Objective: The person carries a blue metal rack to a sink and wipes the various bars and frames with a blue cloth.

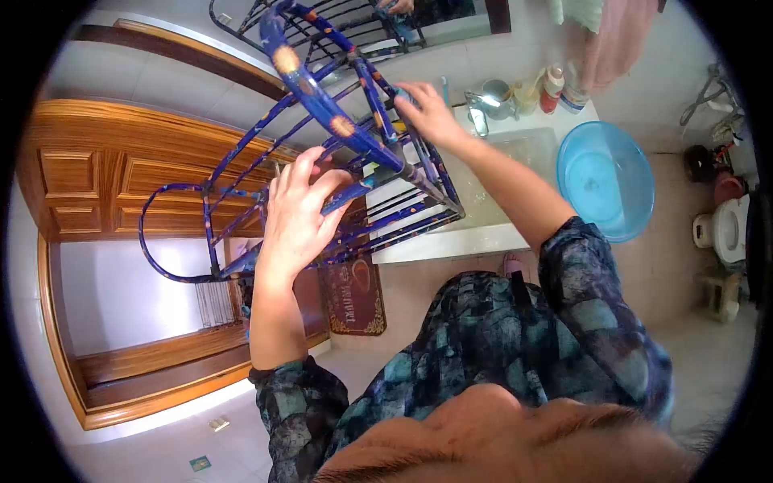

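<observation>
A blue tubular metal rack [318, 97] with a sun-like pattern stands tilted in front of me, over the edge of the white counter. My left hand [294, 213] is closed around one of its lower bars, thumb and fingers on either side. Higher up and farther right, my right hand [431, 117] has its fingers bent over an upright tube of the rack; the fingertips are partly hidden behind it. A small bit of lighter blue shows at those fingertips, too small to name.
A white counter with a sink [515, 173] lies right of the rack, bearing a metal cup [497, 98] and bottles [551, 88]. Beside it is a blue basin [604, 181]. A toilet [729, 229] is far right, a brown doormat [354, 298] below, a wooden door [153, 173] left.
</observation>
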Tool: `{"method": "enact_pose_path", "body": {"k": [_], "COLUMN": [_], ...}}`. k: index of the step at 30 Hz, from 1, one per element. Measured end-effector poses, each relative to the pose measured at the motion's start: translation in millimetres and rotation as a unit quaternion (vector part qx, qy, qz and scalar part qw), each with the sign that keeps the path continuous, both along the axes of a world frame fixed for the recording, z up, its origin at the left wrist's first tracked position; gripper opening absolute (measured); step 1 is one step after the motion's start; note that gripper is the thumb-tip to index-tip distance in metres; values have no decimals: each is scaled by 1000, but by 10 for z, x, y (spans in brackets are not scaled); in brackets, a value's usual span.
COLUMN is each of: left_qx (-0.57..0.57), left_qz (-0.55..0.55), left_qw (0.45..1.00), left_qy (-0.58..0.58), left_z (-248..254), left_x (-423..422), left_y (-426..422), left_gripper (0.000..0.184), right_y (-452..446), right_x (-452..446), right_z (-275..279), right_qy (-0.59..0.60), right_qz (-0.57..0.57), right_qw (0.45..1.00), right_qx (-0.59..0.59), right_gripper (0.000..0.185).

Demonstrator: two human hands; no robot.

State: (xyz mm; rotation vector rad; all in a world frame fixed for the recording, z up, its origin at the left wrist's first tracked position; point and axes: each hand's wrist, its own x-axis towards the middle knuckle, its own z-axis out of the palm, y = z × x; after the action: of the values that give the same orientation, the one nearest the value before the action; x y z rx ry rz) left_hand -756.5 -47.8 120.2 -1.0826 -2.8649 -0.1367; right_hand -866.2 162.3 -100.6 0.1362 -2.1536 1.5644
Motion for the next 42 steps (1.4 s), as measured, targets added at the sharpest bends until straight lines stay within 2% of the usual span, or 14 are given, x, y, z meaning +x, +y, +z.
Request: {"method": "enact_pose_path", "body": {"k": [2, 4, 8, 12, 14, 18, 22, 26, 28, 32, 34, 37, 41, 42], "left_qx": [-2, -1, -21, -26, -19, -28, -23, -21, -11, 0, 6, 3, 15, 17], "left_qz": [11, 20, 13, -10, -27, -36, -26, -4, 1, -6, -11, -17, -22, -23], "left_qw": [1000, 1000, 999, 999, 999, 999, 999, 999, 1000, 1000, 1000, 1000, 999, 999], "left_qy": [15, 23, 22, 34, 13, 9, 11, 30, 25, 23, 27, 25, 34, 35], "left_z": [-32, -64, -59, -50, -17, -12, -31, -62, -54, -46, -72, -72, -79, -78], "left_x": [-5, -31, 46, 105, 109, 117, 127, 136, 117, 134, 115, 138, 152, 142], "left_y": [-15, -25, 51, 9, 21, 60, 80, 58, 61, 91, 59, 38, 85, 98], "left_gripper": [24, 25, 21, 27, 29, 28, 24, 27, 28, 34, 38, 38, 35, 34], "right_y": [-43, 8, 336, 535, 419, 193, 6, 184, 326, 498, 519, 471, 482, 466], "right_x": [206, 575, 1174, 1239, 1059, 555, 413, 569, 823, 1327, 1484, 1647, 1449, 1318], "right_z": [31, 154, 202, 456, 471, 630, 537, 499, 581, 304, -52, -509, -761, -674], "right_qy": [14, 49, 65, -20, 86, 199, 36, 51, 22, -1, -17, -86, -256, -216], "right_qz": [49, 52, 194, 322, 233, 28, 1, 104, 216, 271, 268, 244, 68, 57], "right_qw": [998, 995, 974, 946, 968, 943, 921, 980, 969, 961, 953, 964, 934, 938], "right_qx": [-46, 65, 96, 24, 48, 264, 387, 161, 119, -50, -142, -59, -241, -266], "right_gripper": [37, 30, 24, 31, 31, 32, 30, 25, 25, 23, 23, 22, 26, 27]}}
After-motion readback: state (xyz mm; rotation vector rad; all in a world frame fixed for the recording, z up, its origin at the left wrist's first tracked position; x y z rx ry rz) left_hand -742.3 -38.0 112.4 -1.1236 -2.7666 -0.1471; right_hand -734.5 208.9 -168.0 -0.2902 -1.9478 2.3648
